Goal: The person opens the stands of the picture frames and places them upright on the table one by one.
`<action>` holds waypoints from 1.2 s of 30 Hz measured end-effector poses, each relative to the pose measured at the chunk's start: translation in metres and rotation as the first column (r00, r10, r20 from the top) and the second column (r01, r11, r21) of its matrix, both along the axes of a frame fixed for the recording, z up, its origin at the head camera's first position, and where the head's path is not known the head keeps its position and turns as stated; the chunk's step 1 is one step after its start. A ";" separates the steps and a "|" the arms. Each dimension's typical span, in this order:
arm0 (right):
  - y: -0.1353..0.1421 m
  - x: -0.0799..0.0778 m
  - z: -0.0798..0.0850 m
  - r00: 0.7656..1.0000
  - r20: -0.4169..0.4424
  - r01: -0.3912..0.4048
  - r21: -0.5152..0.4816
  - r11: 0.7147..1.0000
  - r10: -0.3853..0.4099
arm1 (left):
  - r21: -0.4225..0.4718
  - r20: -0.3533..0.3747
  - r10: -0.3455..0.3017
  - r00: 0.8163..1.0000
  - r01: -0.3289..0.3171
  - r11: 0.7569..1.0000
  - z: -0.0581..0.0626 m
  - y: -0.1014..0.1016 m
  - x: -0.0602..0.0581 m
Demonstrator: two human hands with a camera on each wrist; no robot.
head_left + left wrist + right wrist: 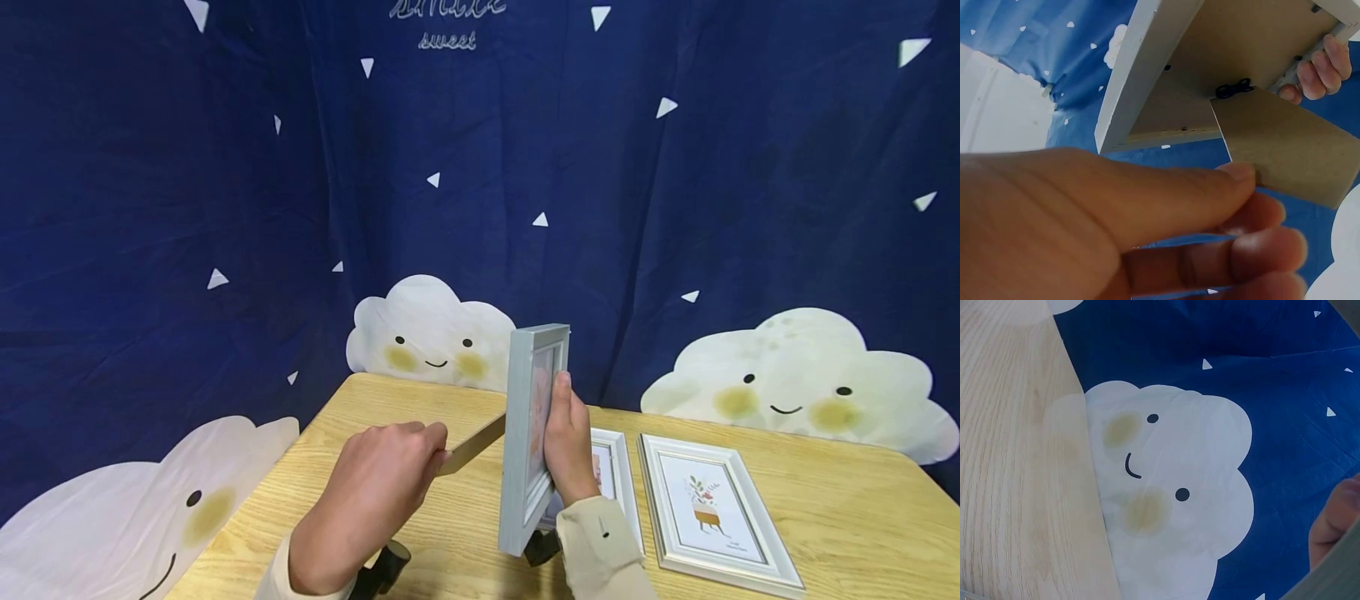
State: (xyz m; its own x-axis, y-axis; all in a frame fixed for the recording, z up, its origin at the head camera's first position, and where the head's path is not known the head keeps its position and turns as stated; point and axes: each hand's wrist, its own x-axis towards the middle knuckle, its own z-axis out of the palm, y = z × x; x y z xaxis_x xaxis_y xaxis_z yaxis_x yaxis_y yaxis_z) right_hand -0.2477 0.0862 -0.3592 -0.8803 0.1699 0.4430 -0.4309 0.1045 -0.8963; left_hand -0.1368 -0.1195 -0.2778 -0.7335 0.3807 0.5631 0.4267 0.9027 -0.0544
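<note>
Upright above the table, a pale grey-white picture frame (517,450) is seen nearly edge-on in the head view. My right hand (568,437) grips its side, thumb on the picture front; in the left wrist view its fingertips (1325,69) curl round onto the back. A flat brown stand leg (1297,147) angles out from the brown backing (1179,103), joined at a black hinge (1234,89). With thumb and fingers, my left hand (386,479) pinches the leg's free edge. In the right wrist view only part of a hand (1335,519) shows at the right edge.
Two more white frames lie face up on the wooden table (862,500): one with a plant picture (723,508) at right, another (626,483) partly hidden behind my right hand. A dark blue curtain (480,250) with smiling clouds hangs behind the table.
</note>
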 end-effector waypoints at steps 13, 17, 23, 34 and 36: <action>-0.001 0.001 0.000 1.000 0.013 0.013 0.010 1.000 -0.013 | 0.003 0.013 -0.026 1.000 0.026 1.000 0.001 -0.002 0.001; -0.001 0.002 0.000 1.000 0.011 0.021 0.009 1.000 -0.021 | 0.003 0.015 -0.024 1.000 0.024 1.000 0.001 -0.003 0.001; -0.002 0.001 0.001 1.000 -0.013 0.018 0.000 1.000 -0.018 | 0.027 -0.001 -0.028 1.000 0.028 0.999 0.003 -0.004 0.001; -0.006 0.001 -0.001 1.000 -0.026 -0.001 -0.017 1.000 0.001 | 0.316 -0.108 -0.125 0.986 0.153 0.936 0.006 0.004 -0.004; -0.007 0.001 0.000 1.000 -0.030 -0.008 -0.014 1.000 0.008 | 0.373 -0.133 -0.143 0.981 0.183 0.910 0.007 0.005 -0.004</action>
